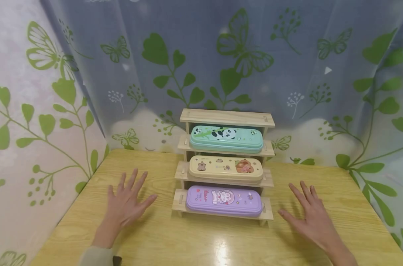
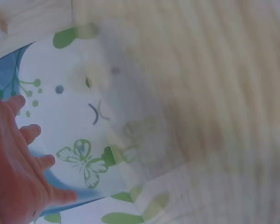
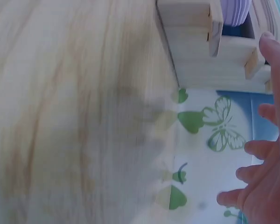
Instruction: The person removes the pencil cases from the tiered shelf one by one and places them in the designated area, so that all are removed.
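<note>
A stepped wooden rack (image 1: 226, 117) stands on the table between my hands. On its lower three steps lie pencil cases: a mint-green one (image 1: 208, 142) with pandas, a cream one (image 1: 214, 168) with cartoon animals, and a purple one (image 1: 198, 201) with a rabbit at the bottom. My left hand (image 1: 126, 203), fingers spread, is left of the rack and touches none of it. To the right of the rack, my right hand (image 1: 312, 218) is spread too and holds nothing. The right wrist view shows the purple case's end (image 3: 235, 11) on the rack's side.
The rack's top step bears no case. A wood-grain table (image 1: 148, 240) lies under everything. Behind it hangs a blue and white curtain (image 1: 195, 33) with green leaves and butterflies, and similar patterned cloth (image 1: 15, 111) borders the left side.
</note>
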Demonstrator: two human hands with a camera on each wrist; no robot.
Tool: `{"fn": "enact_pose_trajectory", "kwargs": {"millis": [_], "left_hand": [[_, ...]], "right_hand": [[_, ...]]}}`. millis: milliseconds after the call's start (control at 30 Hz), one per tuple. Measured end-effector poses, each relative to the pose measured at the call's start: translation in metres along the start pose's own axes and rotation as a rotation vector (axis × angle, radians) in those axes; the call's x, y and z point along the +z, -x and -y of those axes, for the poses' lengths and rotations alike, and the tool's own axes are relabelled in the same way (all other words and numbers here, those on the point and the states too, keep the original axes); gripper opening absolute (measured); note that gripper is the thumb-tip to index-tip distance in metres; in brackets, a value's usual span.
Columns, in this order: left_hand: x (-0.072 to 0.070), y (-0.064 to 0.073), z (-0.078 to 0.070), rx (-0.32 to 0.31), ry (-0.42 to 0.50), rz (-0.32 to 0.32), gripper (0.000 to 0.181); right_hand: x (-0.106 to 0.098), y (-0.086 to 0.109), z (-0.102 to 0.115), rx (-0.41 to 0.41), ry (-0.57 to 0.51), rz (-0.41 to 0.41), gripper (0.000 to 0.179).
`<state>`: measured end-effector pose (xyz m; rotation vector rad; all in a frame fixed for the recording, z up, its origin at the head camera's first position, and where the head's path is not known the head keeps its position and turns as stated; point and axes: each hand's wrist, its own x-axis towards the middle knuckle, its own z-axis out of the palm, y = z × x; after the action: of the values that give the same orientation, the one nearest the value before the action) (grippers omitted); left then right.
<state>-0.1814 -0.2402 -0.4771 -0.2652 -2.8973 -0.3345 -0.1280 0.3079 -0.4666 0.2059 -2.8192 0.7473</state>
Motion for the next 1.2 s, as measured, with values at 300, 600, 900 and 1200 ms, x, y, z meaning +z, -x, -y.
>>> {"fn": "enact_pose_trajectory", "kwargs": {"millis": [300,600,900,1200], "left_hand": [[0.003,-0.012,-0.015,0.045,0.355,-0.037,0.074],[0.002,-0.023,-0.04,0.103,0.634,-0.027,0.067],[0.01,-0.039,-0.063,0.081,0.826,-0.005,0.059],[0.021,-0.056,-0.077,0.042,1.018,0.018,0.048]], "right_hand": [[0.01,-0.001,0.022,-0.083,-0.092,-0.065,0.081],[0.021,-0.001,0.034,-0.222,-0.072,-0.166,0.078],[0.031,-0.004,0.043,-0.327,-0.12,-0.232,0.069],[0.044,-0.006,0.053,-0.332,-0.17,-0.193,0.065]]}}
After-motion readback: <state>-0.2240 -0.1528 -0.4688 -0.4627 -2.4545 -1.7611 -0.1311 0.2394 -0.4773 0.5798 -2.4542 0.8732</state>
